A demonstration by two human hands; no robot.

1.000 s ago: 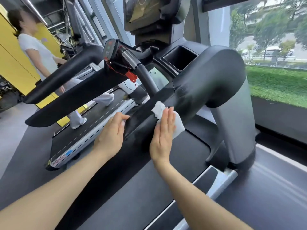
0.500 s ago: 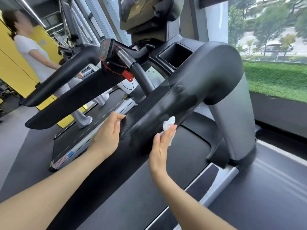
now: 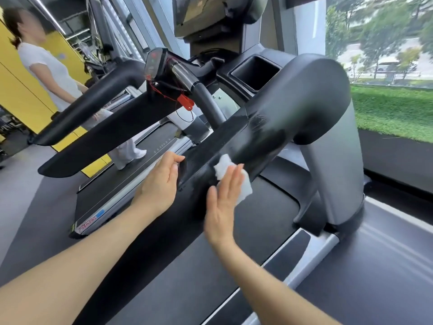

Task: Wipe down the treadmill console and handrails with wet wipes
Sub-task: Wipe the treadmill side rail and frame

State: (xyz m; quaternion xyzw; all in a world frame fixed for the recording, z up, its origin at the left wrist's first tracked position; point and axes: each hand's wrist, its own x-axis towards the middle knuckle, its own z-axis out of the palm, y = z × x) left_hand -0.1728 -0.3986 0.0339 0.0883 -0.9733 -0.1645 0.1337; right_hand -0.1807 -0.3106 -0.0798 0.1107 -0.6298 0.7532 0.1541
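The treadmill's black right handrail (image 3: 276, 118) runs from the console down toward me, with wet streaks on its side. My right hand (image 3: 222, 202) presses a white wet wipe (image 3: 234, 179) flat against the rail's outer side, fingers straight. On the rail's inner edge my left hand (image 3: 161, 184) rests, its fingers curled over the top. The console (image 3: 210, 17) stands above, with a red safety clip (image 3: 185, 102) hanging on a cord below a small control panel (image 3: 153, 64). The left handrail (image 3: 98, 99) is untouched.
A cup holder recess (image 3: 255, 72) sits beside the console. A person in white walks on the neighbouring treadmill (image 3: 112, 186) at left. Yellow wall panels (image 3: 21, 95) stand at the far left, a window with grass (image 3: 393, 111) at right. The belt (image 3: 210, 277) lies below.
My right hand slid the wipe down the rail's side, then back up a little and flattened on it. My left hand stayed on the rail's inner edge.
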